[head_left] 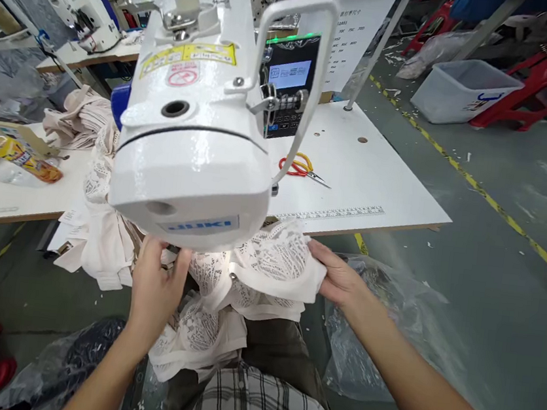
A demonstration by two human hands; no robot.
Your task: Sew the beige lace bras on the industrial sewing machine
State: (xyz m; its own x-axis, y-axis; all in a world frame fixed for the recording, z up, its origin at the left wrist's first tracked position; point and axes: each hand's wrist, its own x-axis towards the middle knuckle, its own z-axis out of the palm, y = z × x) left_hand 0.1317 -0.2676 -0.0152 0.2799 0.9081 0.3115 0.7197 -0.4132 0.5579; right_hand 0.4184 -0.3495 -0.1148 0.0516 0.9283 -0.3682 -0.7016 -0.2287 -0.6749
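A pale cream lace bra (280, 258) lies under the head of a white JUKI sewing machine (192, 176). My right hand (341, 278) pinches the outer edge of its cup, fingers closed on the fabric. At the other side of the machine head, my left hand (158, 287) is curled at the bra's inner part, thumb against the lace; its fingertips are partly hidden by the machine. More lace bra pieces (199, 335) hang over my lap below. The needle area is out of sight behind the machine head.
Red and yellow-handled scissors (305, 168) and a ruler strip (336, 212) lie on the white table (386, 172). To the left are stacked fabric pieces (83, 117) and a yellow-capped bottle (22, 157). A control screen (290, 78) stands behind the machine; plastic bags (373, 328) lie on the floor.
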